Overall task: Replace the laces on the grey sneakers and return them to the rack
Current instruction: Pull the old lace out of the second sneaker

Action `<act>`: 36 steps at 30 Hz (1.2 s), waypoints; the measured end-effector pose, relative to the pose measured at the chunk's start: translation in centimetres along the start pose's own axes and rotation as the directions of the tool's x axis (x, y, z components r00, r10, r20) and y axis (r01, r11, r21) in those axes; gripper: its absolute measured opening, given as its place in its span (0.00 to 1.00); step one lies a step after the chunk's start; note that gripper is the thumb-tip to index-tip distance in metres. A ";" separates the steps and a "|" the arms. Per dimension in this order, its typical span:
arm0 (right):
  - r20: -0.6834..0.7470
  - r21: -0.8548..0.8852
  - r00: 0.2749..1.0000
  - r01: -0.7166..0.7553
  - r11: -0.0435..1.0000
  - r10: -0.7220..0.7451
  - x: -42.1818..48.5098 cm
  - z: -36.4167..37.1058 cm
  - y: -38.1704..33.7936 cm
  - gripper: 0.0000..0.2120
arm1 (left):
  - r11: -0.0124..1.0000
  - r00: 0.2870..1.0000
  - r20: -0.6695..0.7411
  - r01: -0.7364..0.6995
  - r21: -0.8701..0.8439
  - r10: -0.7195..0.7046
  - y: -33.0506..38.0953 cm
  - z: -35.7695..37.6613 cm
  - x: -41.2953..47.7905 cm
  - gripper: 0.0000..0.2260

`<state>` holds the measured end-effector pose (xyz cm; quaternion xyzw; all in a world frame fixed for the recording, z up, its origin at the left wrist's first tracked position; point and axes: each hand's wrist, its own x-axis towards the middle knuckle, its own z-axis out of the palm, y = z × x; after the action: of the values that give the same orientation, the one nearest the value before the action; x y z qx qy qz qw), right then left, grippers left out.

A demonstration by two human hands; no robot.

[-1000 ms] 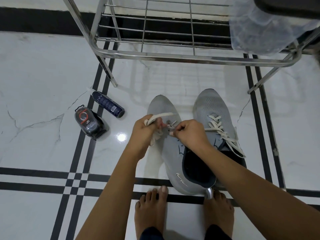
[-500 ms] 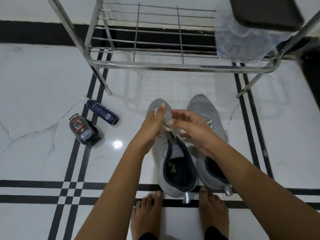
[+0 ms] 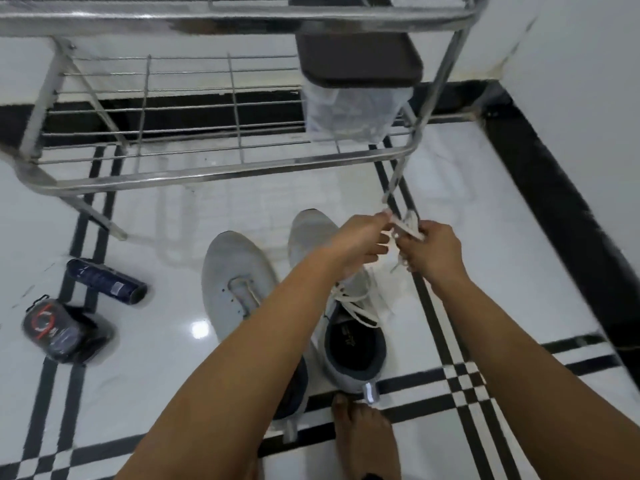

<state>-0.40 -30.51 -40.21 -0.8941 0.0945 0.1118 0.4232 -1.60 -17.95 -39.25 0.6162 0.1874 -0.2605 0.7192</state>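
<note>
Two grey sneakers stand side by side on the white floor below the metal rack. The left sneaker shows bare eyelets with a short bit of lace near the toe. The right sneaker still carries white lacing over its tongue. A white lace is bunched between both hands, raised above and to the right of the right sneaker's toe. My left hand pinches one end of it. My right hand grips the other part, with a loose strand hanging down.
A dark blue can lies on the floor at left, beside a black packet with a red coil. A dark box over a clear plastic bag sits on the rack's right side. A white wall rises at right. Bare feet touch the sneaker heels.
Both hands have lifted off the left sneaker and moved up and right with the white lace. The view has swung, so the rack now fills the top.
</note>
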 end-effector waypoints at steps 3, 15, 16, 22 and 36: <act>0.033 -0.062 0.989 -0.142 0.988 0.145 1.2 0.1 3.5 0.10 | 0.902 0.979 -0.101 -0.119 0.415 0.176 -1.8 0.9 1.8 0.12; 0.517 -0.015 0.854 0.080 0.997 -0.061 -4.0 0.6 0.9 0.16 | 0.936 0.809 -0.499 -0.171 0.308 0.312 -7.0 -3.0 -6.0 0.11; 0.597 -0.072 0.799 0.135 0.988 -0.066 -4.6 1.2 0.4 0.16 | 0.930 0.791 -0.524 -0.149 0.337 0.317 -7.7 -2.7 -7.0 0.11; 0.528 -0.311 0.826 0.404 0.860 -0.198 -5.0 2.7 0.0 0.05 | 0.731 0.794 -0.394 -0.091 0.676 0.462 -11.2 -0.8 -8.0 0.12; 0.541 -0.136 0.814 -0.162 0.977 0.210 -4.3 2.7 -0.7 0.06 | 0.790 0.781 -0.433 -0.120 0.602 0.449 -12.0 -3.1 -8.1 0.13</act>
<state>-4.66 -27.60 -40.17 -0.8269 0.0505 0.4100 0.3815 -15.14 -14.97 -44.46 0.8636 0.2064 0.0050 0.4599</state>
